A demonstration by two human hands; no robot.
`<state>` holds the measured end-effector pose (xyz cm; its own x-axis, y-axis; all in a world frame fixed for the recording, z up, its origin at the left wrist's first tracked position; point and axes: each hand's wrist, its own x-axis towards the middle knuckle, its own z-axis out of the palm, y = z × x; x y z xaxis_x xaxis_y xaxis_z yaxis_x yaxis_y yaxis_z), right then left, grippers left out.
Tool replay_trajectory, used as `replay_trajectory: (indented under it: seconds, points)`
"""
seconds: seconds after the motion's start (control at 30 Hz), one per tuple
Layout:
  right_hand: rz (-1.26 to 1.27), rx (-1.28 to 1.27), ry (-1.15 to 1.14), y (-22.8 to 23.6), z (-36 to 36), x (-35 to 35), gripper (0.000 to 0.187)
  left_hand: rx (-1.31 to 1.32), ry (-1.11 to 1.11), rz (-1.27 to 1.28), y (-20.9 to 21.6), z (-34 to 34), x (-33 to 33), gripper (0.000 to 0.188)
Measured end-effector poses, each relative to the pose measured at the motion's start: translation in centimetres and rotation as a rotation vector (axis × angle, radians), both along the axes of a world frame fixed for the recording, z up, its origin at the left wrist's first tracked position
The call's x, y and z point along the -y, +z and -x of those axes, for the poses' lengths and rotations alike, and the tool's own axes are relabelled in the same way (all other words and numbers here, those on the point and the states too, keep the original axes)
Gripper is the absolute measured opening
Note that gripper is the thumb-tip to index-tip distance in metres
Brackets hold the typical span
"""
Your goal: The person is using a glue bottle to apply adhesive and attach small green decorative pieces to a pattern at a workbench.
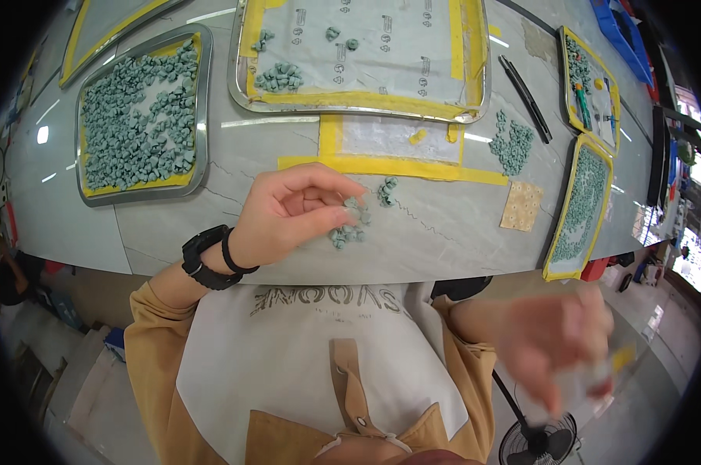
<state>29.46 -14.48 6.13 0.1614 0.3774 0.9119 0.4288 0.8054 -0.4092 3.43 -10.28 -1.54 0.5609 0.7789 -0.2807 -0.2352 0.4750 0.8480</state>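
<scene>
My left hand point(300, 208) reaches over the table's near part, thumb and forefinger pinching at a small grey-green flower-like piece point(353, 204). A few similar pieces point(346, 235) lie right below those fingertips. A little to the right sits another little cluster point(387, 191), apart from the hand. Off the table's near edge at the right, my right hand point(552, 341) is smeared by motion. At its fingers shows a small pale item with a yellow end point(621, 357), too blurred to name; it appears held.
A metal-rimmed tray point(203, 116) full of grey-green pieces stands left. A larger tray point(350, 105) with few pieces lies ahead. Rightward are a loose pile point(511, 146), a black pen point(525, 99), a beige patterned square point(521, 206) and a yellow-edged tray point(561, 267).
</scene>
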Motion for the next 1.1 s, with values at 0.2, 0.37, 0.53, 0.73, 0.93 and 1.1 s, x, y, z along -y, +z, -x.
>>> replay_trajectory:
  seconds: [0.2, 0.37, 0.53, 0.73, 0.93, 1.1]
  points:
    - [0.723, 0.564, -0.034, -8.8, -1.3, -0.8, 0.037, 0.009, 0.02, -0.068, -0.8, 0.1, 0.4, 0.026]
    - [0.701, 0.924, -0.006, -7.8, 0.2, -1.6, 0.048, -0.06, 0.016, -0.101, -0.7, 0.1, 0.3, 0.024]
    - [0.858, 0.57, -0.385, -7.9, -5.6, -0.9, 0.027, 0.029, -0.01, -0.049, -0.6, 0.2, 0.1, 0.027]
    - [0.781, 0.786, -0.46, -7.7, -7.6, -2.5, 0.016, 0.025, -0.02, -0.031, -0.6, 0.1, 0.3, 0.028]
    - [0.687, 0.96, -0.403, -8.1, -7.9, -3.8, 0.021, 0.023, -0.021, -0.031, -0.4, 0.0, 0.2, 0.029]
    - [0.704, 0.949, -0.418, -7.7, -7.1, -4.0, 0.022, 0.048, -0.009, -0.018, -0.6, 0.0, 0.4, 0.029]
